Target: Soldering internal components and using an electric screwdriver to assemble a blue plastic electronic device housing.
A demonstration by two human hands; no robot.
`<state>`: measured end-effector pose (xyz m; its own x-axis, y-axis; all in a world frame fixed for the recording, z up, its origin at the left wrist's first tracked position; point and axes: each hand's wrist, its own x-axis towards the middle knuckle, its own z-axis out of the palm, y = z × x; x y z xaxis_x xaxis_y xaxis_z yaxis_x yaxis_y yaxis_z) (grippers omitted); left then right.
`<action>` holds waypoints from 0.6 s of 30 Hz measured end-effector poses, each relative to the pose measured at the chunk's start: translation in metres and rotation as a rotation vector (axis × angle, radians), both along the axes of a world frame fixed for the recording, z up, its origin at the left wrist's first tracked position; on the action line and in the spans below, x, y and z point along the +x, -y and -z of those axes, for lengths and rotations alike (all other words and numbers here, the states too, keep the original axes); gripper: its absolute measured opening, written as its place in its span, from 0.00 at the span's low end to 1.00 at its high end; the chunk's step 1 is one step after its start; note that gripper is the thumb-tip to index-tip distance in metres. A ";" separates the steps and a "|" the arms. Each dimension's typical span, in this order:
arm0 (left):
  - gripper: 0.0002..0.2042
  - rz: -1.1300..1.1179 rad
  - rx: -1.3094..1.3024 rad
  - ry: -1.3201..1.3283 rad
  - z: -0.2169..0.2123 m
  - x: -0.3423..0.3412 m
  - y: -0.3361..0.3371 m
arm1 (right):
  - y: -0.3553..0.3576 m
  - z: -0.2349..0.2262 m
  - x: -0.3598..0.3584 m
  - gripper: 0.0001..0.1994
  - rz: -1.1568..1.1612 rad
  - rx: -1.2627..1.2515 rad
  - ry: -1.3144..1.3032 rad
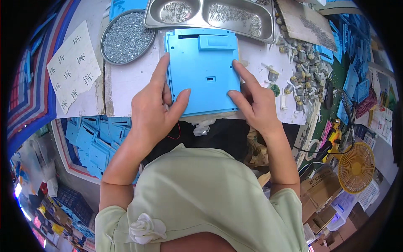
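A flat, light-blue plastic casing [197, 67] lies on the white worktable in front of me, with a raised block and a slot near its far edge and a small rectangular cutout right of its middle. My left hand [155, 103] is at its left side, index finger along the edge and thumb on the near left corner. At the opposite side my right hand [260, 98] grips the casing's edge, index finger forward and thumb on the near right part. The undersides of the fingers are partly hidden.
Just beyond the casing stand a round dish of screws [128, 37] and a divided steel tray [202, 14] with small metal parts. Small motors [303, 77] are heaped on the right. Marked paper [73, 69] lies left. Blue plastic parts [94, 140] fill a container below; a yellow fan [356, 168] stands right.
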<state>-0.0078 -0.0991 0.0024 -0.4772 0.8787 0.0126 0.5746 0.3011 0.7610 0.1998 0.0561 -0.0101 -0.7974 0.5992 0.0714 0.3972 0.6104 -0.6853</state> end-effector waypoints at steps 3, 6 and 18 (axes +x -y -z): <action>0.35 -0.022 -0.017 0.035 0.002 0.006 0.008 | 0.005 0.009 -0.001 0.32 -0.038 0.243 0.039; 0.32 -0.023 0.001 0.046 0.010 0.008 0.016 | 0.004 -0.007 -0.003 0.32 -0.099 0.239 0.159; 0.12 -0.005 0.079 0.065 0.001 -0.070 0.005 | -0.011 -0.056 -0.026 0.27 -0.275 0.417 0.481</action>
<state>-0.0780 -0.1042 0.0012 -0.4835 0.8739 0.0510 0.5222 0.2412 0.8180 0.1736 0.0671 0.0457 -0.9173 0.3698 -0.1479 0.3911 0.9067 -0.1579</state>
